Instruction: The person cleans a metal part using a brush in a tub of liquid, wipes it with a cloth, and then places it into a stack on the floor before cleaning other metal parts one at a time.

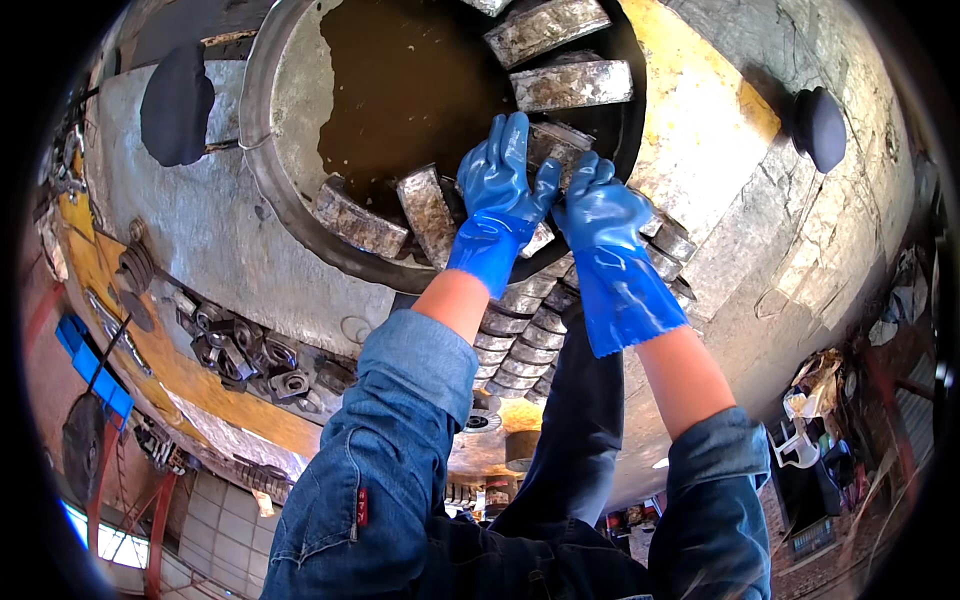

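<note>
A round metal basin (262,95) holds brown liquid, with thick grey metal blocks standing along its inner wall. My left hand (497,180), in a blue rubber glove, is over the near right part of the basin, fingers stretched and thumb apart. My right hand (602,210), gloved alike, is at the right rim, its bent fingers against the end of a mottled metal block (558,145). This block lies between the two hands; its lower part is hidden. More blocks lie nearby: a tilted block (428,212) left of my left wrist and a pale block (575,85) beyond the hands.
Stacked curved metal pieces (515,345) stand in rows below the basin, under my forearms. Small metal parts (240,350) lie heaped at the left. Dark round pads (178,105) flank the basin. A white plastic chair (795,445) stands at the lower right.
</note>
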